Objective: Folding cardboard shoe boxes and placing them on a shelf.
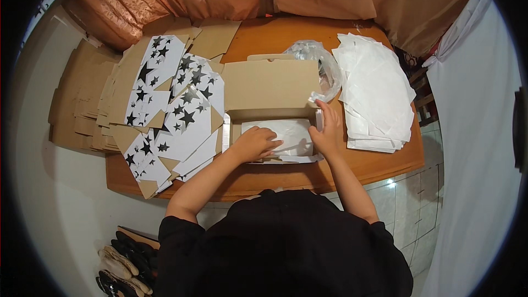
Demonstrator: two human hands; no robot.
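Open brown cardboard box [272,91] mid-table w/ white paper inside; flat white star-print box blanks [176,110] stacked left.

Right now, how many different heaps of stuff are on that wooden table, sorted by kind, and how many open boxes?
Open cardboard box: 1
Heap of star-printed flat box blanks: 1
Stack of white paper sheets: 1
Clear plastic bag: 1
Total: 4
The left hand and right hand rest on the white paper inside the box.
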